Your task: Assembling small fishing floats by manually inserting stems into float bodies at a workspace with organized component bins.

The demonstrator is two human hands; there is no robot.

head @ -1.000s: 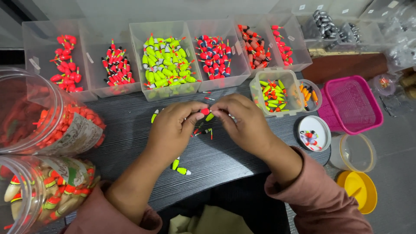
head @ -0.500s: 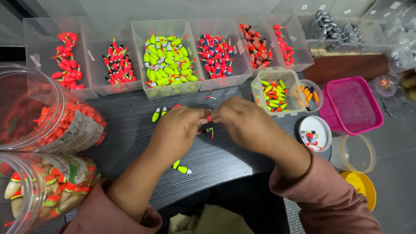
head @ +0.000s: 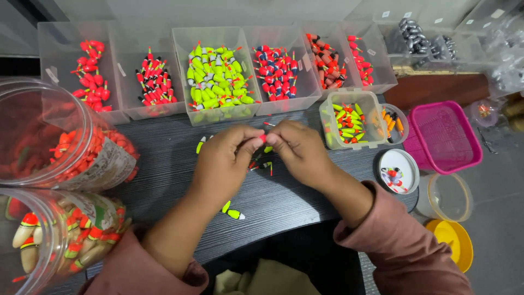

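Both the left hand [head: 226,158] and right hand [head: 297,150] pinch one small red float [head: 262,139] between fingertips, so it may slip and roll off the dark worktop [head: 164,164].

A row of clear plastic boxes [head: 215,71] sits at the back of the dark table [head: 284,202]. One holds yellow-green floats [head: 218,76], and others hold red ones [head: 91,76]. Two big clear jars [head: 60,136] lie on their sides at the left, full of orange and cream floats. A pink basket [head: 445,136] sits at the right, near a yellow lid [head: 453,240] and a small white dish [head: 398,170].
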